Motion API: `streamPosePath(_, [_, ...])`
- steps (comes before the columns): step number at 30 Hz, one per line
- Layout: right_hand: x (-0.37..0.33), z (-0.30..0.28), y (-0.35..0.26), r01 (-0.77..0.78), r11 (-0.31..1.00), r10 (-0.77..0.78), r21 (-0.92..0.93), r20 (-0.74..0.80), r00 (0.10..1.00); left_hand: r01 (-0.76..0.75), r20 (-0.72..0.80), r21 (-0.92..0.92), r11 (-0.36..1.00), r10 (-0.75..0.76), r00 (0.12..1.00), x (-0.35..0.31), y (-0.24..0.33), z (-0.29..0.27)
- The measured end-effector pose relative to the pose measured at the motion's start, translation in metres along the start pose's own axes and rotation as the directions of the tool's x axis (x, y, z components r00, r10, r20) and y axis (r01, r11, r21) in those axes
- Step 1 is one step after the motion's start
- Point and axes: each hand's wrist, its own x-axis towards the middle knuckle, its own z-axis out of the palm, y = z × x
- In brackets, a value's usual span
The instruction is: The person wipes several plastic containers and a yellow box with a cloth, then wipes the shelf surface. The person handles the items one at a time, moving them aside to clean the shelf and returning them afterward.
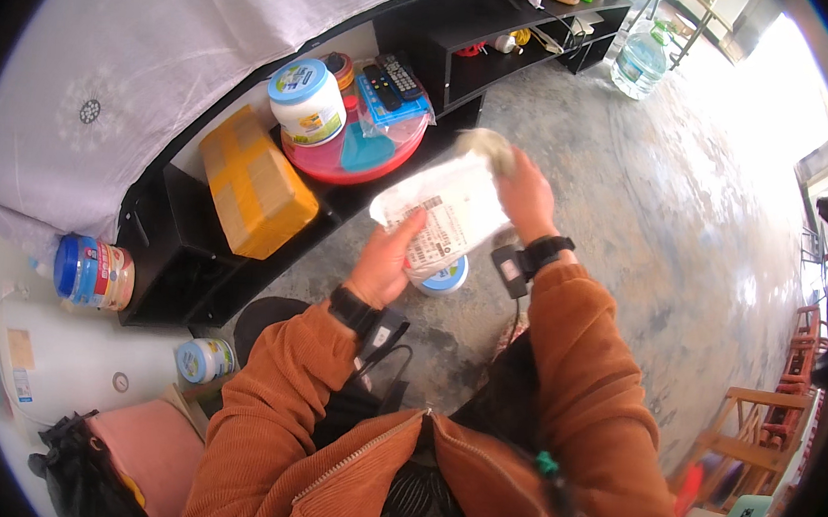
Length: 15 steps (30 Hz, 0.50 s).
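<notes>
In the head view, a left hand has its grip clamped on a white labeled package above the gray floor. The right hand has its grip around a pale bundle, apparently cloth though blurred, at the package's far corner.

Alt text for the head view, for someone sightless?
The left hand holds a white labelled packet; the right hand holds a blurred pale item at its corner. Nearby, a taped box and red round container sit on black furniture.
</notes>
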Motion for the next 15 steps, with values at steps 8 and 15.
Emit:
streamPosePath(8, [-0.018,0.004,0.002,-0.257,0.785,-0.225,0.563,0.646,0.729,0.061,-0.06,-0.141,0.988,-0.07,0.996,0.012,0.012,-0.026])
streamPosePath(15, [-0.056,0.016,-0.039,-0.549,0.322,-0.225,0.772,0.625,0.747,-0.066,-0.145,0.113,0.991,0.082,0.986,0.023,-0.006,-0.035])
